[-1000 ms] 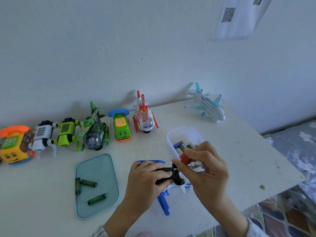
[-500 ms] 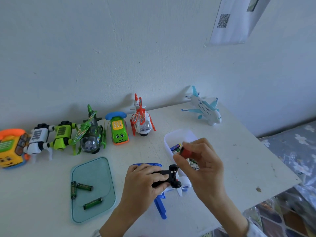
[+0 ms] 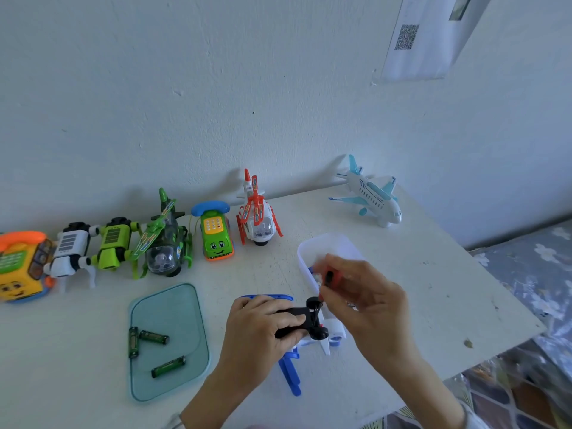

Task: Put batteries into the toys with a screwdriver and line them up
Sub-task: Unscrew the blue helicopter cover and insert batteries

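Hands meet over the front of a matt white counter (image 3: 402, 274); the left hand (image 3: 257, 332) presses an upturned blue and white plastic helicopter toy (image 3: 309, 332) down, fingers curled over its black underside, in the same place as a second ago; the right hand (image 3: 368, 298) has lifted a little and blurred with motion, fingers pinching the red and black handle of a small screwdriver (image 3: 329, 278) whose thin shaft points down at the black wheel strut; that turning suggests the battery cover screw is being worked, though whether loosening or tightening cannot be told; the toy is not yet in the line.

Just behind the right hand sits a translucent white plastic tub (image 3: 337, 243), smooth and rounded, its contents mostly hidden; to the left lies a flat, glossy teal glass tray with rounded corners (image 3: 173, 308) carrying three slim green cylindrical batteries (image 3: 153, 337), two touching at one end, one apart.

Along the rough white wall stands a row of hard, shiny plastic toys: an orange and yellow telephone with a face (image 3: 20, 267), a white robot dog (image 3: 71, 249), a lime green robot dog (image 3: 113, 243), a green helicopter with a clear domed nose (image 3: 162, 246), a small green telephone car with a blue handset (image 3: 215, 233), a red and white helicopter (image 3: 258, 218); a white and pale blue airliner (image 3: 371, 193) stands well apart to the right.
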`<move>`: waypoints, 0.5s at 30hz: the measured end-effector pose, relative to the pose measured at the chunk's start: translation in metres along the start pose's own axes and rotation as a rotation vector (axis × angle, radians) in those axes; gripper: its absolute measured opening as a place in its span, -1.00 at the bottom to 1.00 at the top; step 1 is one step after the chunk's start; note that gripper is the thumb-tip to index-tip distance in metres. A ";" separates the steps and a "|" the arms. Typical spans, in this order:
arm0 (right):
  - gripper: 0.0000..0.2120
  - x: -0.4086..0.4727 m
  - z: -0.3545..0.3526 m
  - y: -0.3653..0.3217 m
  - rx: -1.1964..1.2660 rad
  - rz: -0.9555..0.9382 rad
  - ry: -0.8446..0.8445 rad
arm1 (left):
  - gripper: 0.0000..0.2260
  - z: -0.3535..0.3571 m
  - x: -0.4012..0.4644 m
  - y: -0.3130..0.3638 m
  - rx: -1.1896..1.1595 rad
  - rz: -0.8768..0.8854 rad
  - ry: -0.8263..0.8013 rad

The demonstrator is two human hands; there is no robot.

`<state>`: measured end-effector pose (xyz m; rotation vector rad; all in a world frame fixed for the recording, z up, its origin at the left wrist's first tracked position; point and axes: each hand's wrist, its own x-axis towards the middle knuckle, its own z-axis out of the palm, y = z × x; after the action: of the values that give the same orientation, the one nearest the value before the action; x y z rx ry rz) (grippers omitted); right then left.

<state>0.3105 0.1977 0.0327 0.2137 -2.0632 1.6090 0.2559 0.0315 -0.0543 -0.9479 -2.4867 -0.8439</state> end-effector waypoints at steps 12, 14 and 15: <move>-0.65 0.003 -0.003 -0.001 -0.018 -0.048 0.030 | -0.80 0.000 0.004 -0.001 -0.008 -0.029 -0.016; -0.69 0.005 -0.001 0.000 -0.092 -0.130 0.072 | -0.76 0.001 0.004 -0.002 -0.021 -0.046 -0.014; -0.69 0.007 0.000 0.001 -0.107 -0.143 0.110 | -0.73 0.001 0.005 -0.002 -0.025 -0.054 -0.016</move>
<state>0.3044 0.1990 0.0350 0.2254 -1.9960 1.3910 0.2505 0.0332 -0.0536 -0.9027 -2.5316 -0.8899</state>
